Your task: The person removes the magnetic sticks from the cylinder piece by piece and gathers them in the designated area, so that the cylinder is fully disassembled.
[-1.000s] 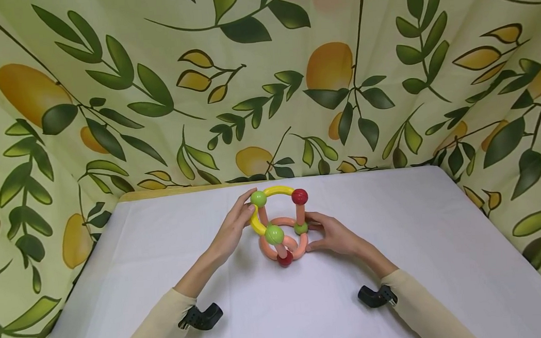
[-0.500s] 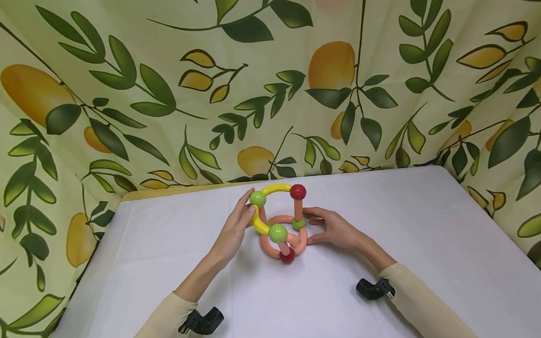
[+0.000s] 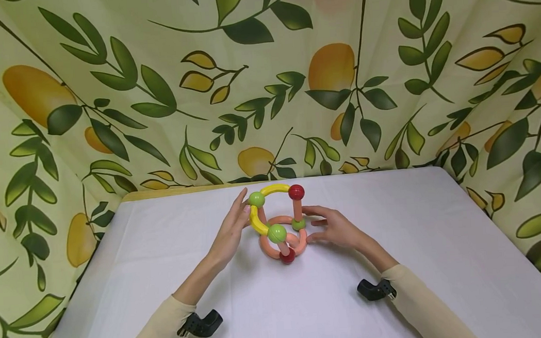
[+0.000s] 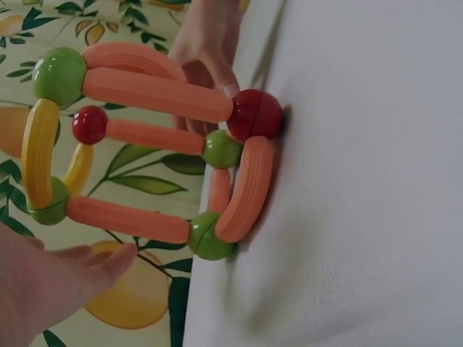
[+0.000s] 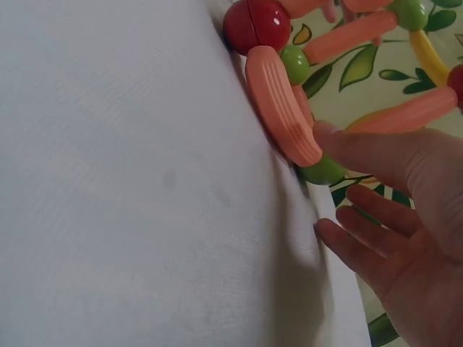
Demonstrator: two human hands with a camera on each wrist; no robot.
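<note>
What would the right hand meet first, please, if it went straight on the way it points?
Probably the curved salmon rod by its thumb, beside the lower green ball; any gap is unclear.

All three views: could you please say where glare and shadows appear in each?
Head: highlight on the front green ball, soft shadow on the tablecloth by the left hand; left wrist: glints on that ball, blurry shadow on the tablecloth; right wrist: glint on the lower red ball, shadow band beside the right hand.
</note>
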